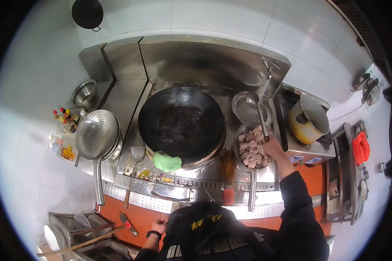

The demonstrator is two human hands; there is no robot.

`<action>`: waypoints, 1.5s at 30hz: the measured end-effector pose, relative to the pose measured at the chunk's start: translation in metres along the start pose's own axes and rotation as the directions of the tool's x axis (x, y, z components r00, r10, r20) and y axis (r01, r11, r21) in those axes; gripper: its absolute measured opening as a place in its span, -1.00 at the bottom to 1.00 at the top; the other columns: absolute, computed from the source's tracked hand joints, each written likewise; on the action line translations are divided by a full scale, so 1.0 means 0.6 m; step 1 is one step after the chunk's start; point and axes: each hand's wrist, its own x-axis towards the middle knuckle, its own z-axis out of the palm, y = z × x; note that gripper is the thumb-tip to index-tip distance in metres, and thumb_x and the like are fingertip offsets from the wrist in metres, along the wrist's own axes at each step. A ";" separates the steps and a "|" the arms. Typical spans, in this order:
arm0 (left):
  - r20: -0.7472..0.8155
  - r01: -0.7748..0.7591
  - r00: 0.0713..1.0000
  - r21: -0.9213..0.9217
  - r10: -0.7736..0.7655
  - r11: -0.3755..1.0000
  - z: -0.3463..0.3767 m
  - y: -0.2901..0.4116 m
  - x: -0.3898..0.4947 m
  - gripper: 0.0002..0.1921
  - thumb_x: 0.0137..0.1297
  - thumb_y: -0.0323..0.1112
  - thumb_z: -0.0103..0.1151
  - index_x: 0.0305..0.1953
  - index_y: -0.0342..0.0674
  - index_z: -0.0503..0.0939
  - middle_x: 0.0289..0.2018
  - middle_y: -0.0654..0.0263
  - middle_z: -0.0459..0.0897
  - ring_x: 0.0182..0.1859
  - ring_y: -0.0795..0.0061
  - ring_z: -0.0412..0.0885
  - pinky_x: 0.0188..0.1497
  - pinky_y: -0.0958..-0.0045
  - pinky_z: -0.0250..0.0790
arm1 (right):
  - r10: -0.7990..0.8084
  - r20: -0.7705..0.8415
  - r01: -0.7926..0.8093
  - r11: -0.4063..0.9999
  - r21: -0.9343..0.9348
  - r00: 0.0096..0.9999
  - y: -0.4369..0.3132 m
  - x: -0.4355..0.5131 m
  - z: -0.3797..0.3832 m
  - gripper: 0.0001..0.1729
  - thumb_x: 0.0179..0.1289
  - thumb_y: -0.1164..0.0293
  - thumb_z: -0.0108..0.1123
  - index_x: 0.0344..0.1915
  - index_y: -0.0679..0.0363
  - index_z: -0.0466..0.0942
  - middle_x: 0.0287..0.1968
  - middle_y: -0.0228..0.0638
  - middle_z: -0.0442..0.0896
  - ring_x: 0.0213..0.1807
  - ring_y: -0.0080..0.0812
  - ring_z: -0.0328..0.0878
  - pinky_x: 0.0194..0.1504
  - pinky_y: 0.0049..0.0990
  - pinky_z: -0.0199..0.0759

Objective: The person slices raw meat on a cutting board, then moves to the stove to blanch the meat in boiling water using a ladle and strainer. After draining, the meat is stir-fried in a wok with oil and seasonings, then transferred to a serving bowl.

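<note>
My right hand (274,146) grips the handle of a metal ladle (261,114). The ladle's bowl is over a round metal basin (241,109) beneath the tap (269,70). Just below my right hand, a perforated strainer (252,186) holds pale chunks of meat (253,148). To the left sits a large black wok (183,124) with a little dark liquid or residue in its bottom. A green cloth (166,162) lies over the wok's front rim. My left hand (158,225) hangs low beside my body, its fingers partly hidden, with a black band at the wrist.
A bamboo brush (228,173) lies between wok and strainer. A spatula (135,163) rests at the wok's front left. Another strainer (96,135) sits on metal bowls, its handle jutting past the edge. Sauce bottles (65,119) stand left; a stained pot (307,120) is on the right stove.
</note>
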 end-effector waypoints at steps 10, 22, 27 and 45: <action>-0.181 0.183 0.975 0.317 -0.130 0.931 -0.034 -0.104 -0.083 -0.69 0.10 -0.31 0.35 -0.13 -0.30 0.65 -0.20 0.16 0.74 -0.11 0.33 0.68 0.01 0.38 0.48 | -0.047 0.674 -0.674 0.013 0.738 0.737 -0.044 -0.004 -0.053 -0.79 0.23 0.40 0.07 -0.18 0.27 0.48 -0.55 -0.62 0.41 -0.63 -0.74 0.39 -0.61 -0.64 0.26; 0.076 -0.087 0.995 0.438 0.060 0.895 0.007 -0.052 -0.040 -0.69 0.21 -0.26 0.23 -0.07 -0.28 0.62 -0.10 0.14 0.72 -0.01 0.31 0.67 0.10 0.42 0.45 | -0.253 0.664 -0.664 0.099 0.741 0.704 -0.149 -0.205 -0.079 -0.56 0.20 0.57 0.00 0.12 0.29 0.41 -0.58 -0.40 0.32 -0.74 -0.59 0.26 -0.79 -0.60 0.10; 0.114 -0.143 0.988 0.396 0.106 0.907 -0.020 -0.007 0.020 -0.70 0.16 -0.29 0.32 -0.10 -0.28 0.62 -0.16 0.18 0.72 -0.11 0.39 0.67 0.01 0.43 0.48 | -0.100 0.558 -0.395 0.605 0.691 0.823 -0.149 -0.239 -0.048 -0.33 0.06 0.66 0.06 0.25 0.40 0.19 -0.61 -0.31 0.42 -0.75 -0.54 0.31 -0.75 -0.56 0.17; 0.452 -0.393 0.828 0.048 0.331 0.918 0.106 0.227 -0.164 -0.64 0.35 -0.42 0.18 0.12 -0.39 0.47 -0.02 0.22 0.64 0.02 0.50 0.58 0.14 0.50 0.40 | 0.197 0.554 -0.587 0.332 0.738 0.809 0.018 0.078 -0.041 -0.91 0.14 0.44 0.09 -0.38 0.24 0.46 -0.62 -0.51 0.41 -0.67 -0.59 0.39 -0.67 -0.63 0.13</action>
